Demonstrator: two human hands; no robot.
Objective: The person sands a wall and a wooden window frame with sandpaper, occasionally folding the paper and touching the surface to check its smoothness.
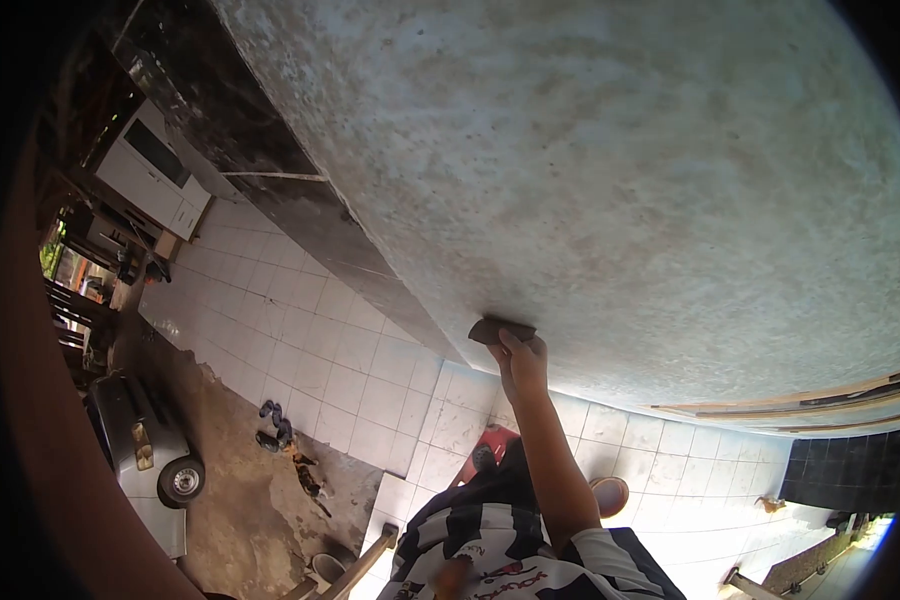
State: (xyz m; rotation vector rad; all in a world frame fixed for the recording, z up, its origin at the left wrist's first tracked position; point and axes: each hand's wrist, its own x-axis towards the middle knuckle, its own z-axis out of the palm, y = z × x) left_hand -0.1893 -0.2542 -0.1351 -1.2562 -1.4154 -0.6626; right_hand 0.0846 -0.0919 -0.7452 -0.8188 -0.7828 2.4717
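Observation:
My right hand (522,362) reaches forward from a black-and-white striped sleeve and presses a small dark brown flat piece (500,329), which looks like sandpaper, against a rough grey plastered wall (610,180). My fingers are closed on the piece's lower edge. My left hand is out of view.
A white tiled floor (300,340) runs along the wall's dark base strip (270,170). A grey car (145,450) stands on bare ground at the left, with sandals (273,420) nearby. A red object (498,440) and a brown round object (610,494) lie by my body. Wooden boards (810,405) lean at the right.

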